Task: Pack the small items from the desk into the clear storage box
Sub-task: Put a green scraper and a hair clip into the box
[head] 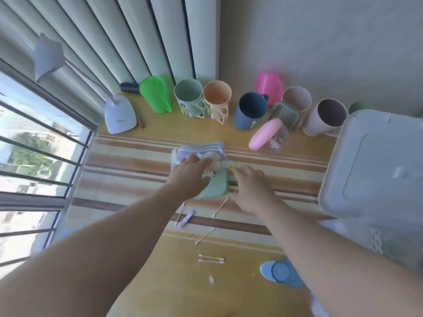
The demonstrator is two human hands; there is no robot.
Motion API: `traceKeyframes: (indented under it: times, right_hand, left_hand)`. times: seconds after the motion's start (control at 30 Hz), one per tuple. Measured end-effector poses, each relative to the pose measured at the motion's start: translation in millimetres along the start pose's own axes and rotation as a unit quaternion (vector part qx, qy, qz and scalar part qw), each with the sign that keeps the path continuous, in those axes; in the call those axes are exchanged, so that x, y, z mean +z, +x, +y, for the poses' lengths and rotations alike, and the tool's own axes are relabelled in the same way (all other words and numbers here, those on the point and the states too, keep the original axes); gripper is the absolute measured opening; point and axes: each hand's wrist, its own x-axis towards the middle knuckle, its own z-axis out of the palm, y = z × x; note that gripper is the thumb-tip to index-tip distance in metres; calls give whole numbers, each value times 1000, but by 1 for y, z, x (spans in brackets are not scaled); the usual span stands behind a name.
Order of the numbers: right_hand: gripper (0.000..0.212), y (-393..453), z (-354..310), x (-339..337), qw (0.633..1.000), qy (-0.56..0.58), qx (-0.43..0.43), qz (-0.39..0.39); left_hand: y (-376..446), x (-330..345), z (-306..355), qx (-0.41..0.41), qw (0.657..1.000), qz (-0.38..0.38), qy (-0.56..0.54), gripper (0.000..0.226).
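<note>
Both my hands reach to the middle of the desk. My left hand (188,177) lies on a bundle of pale sticks (211,169) and the near edge of a stack of pastel cloths (199,151). My right hand (250,187) presses fingers-down against the right side of a flat green case (214,187). Whether either hand grips anything is blurred. Several cotton swabs (210,259) and a small purple clip (186,219) lie loose nearer me. The clear storage box (375,170), with its lid on, stands at the right edge.
A row of cups and mugs lines the back: green jug (155,94), sage cup (188,97), peach cup (217,99), navy mug (250,110), pink mug (267,86). A jar with a pink lid (266,139) lies tipped. A white desk lamp (120,116) stands left. A blue disc (281,272) lies near.
</note>
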Motion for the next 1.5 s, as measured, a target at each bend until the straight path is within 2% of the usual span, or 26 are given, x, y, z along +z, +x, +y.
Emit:
traceKeyframes:
  times: [0.1, 0.27, 0.33, 0.43, 0.53, 0.67, 0.77, 0.83, 0.93, 1.0, 1.13, 1.27, 1.4, 1.5]
  right_hand:
    - [69, 5, 1, 17, 999, 34, 4, -8]
    - [31, -7, -9, 31, 997, -48, 44, 32]
    - [22, -11, -10, 30, 999, -25, 42, 16]
    - [26, -22, -7, 23, 999, 38, 16, 1]
    - [38, -42, 0, 8, 996, 67, -35, 48]
    - [23, -78, 14, -14, 988, 44, -103, 101]
    - [30, -108, 28, -30, 987, 70, -73, 128]
    - [33, -134, 39, -41, 973, 162, -32, 163]
    - [22, -177, 59, -59, 934, 289, -23, 207]
    - [16, -216, 79, -75, 926, 304, -37, 223]
    - [31, -298, 142, -96, 930, 250, -48, 264]
    - [30, -374, 248, -84, 915, 250, 19, 316]
    - [18, -431, 352, -35, 938, 226, 146, 218]
    - [17, -445, 386, 3, 953, 210, 173, 134]
  left_hand:
    - [-2, 14, -3, 15, 999, -19, 31, 47]
    - [-27, 22, -24, 20, 999, -7, -31, 37]
    - [-42, 22, -27, 30, 999, -3, -28, 35]
    - [-64, 21, -29, 26, 998, 15, -61, 32]
    - [-84, 15, -28, 21, 993, 42, -110, 30]
    - [-109, 0, -7, 22, 982, 101, -161, 27]
    - [-124, -14, 17, 49, 971, 148, -181, 34]
    - [-135, -25, 41, 88, 968, 168, -166, 38]
    - [-149, -45, 84, 133, 963, 181, -152, 41]
    - [-159, -60, 122, 151, 958, 191, -151, 42]
    - [-192, -78, 211, 223, 938, 220, -152, 37]
    - [-226, -56, 293, 267, 930, 176, -183, 37]
    - [-244, -3, 351, 298, 937, 110, -145, 27]
    - [-252, 40, 374, 291, 946, 64, -127, 32]
